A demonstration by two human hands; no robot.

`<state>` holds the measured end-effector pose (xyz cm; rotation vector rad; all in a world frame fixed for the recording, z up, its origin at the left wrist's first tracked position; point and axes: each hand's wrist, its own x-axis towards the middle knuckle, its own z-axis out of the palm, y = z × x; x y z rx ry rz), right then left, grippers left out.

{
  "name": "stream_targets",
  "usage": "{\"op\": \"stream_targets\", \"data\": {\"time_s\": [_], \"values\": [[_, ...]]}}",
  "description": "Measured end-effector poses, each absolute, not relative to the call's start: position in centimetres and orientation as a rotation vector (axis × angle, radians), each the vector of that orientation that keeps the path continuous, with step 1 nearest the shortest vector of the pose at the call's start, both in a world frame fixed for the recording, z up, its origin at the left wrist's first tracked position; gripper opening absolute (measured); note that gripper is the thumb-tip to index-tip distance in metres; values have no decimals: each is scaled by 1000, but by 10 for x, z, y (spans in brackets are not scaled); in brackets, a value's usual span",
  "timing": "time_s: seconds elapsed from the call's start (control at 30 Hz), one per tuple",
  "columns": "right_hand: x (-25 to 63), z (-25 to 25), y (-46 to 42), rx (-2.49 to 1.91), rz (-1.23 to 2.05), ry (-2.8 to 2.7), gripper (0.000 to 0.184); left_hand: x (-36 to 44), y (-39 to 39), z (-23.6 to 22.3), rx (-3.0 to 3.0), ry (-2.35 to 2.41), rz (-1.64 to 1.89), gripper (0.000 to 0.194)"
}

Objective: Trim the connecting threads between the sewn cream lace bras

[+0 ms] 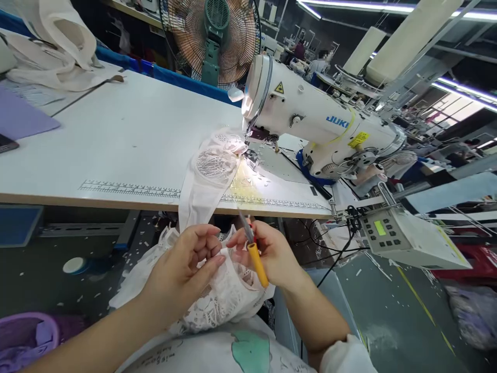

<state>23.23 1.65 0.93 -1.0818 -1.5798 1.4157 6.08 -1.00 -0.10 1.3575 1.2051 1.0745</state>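
Note:
White lace fabric, which looks like a bra, lies bunched over my lap. My left hand is closed, pinching an edge of it between thumb and fingers. In my right hand is a pair of thread snips with a yellow-orange handle, blades pointing up and away from me. The right fingertips are close to the pinched edge; whether they touch it I cannot tell. A further lace piece runs from under the sewing machine needle area over the table's front edge toward my lap.
The white table has a printed ruler along its front. Thread scraps lie by the needle. A fan stands behind, a control box hangs at right. Cream fabric and a purple sheet lie left; a purple basket is below.

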Motion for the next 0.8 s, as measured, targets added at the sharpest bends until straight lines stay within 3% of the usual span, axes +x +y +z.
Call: {"op": "stream_targets", "data": {"time_s": [0.33,0.53,0.63,0.73,0.8], "values": [[215,3,27,-1065,1426,-1600,34,55,-7,-12,1590,1325,999,16],[219,12,39,-1177,1343,-1799,36,51,0,-6,1640,1416,951,22],[241,14,63,-1474,1062,-2065,34,47,5,-3,1599,1414,964,24],[275,10,96,-1956,496,-2199,29,41,7,-5,1608,1398,1009,23],[298,7,116,-2061,403,-2179,23,37,7,-7,1622,1388,1015,23]]}}
